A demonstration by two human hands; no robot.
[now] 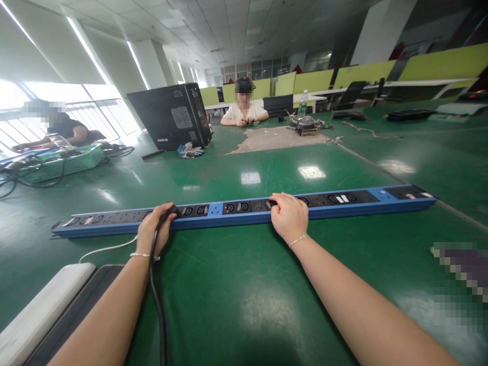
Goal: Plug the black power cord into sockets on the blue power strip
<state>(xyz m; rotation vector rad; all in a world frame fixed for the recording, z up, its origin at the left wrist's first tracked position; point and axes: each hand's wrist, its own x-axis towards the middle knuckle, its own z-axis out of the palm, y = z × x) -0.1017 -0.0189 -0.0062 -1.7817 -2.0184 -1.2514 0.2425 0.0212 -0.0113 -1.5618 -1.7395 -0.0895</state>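
Note:
A long blue power strip (244,218) with a row of black sockets lies across the green table in front of me. Near its left part, my left hand (152,229) is closed around the black plug (173,209) of a power cord, held right at the sockets. Whether the plug sits in a socket is hidden by the fingers. The black cord (153,284) runs down from this hand to the bottom of the view. Right of the strip's middle, my right hand (290,216) is closed over the strip, its fingers bent on the socket face; the fingertips are partly hidden.
A white block-shaped item (46,305) with a white cable lies at the lower left. Farther back stand a black computer case (163,117), a glove (190,150) and a green basket (61,162) of cables. A person (244,109) sits across; another sits at left.

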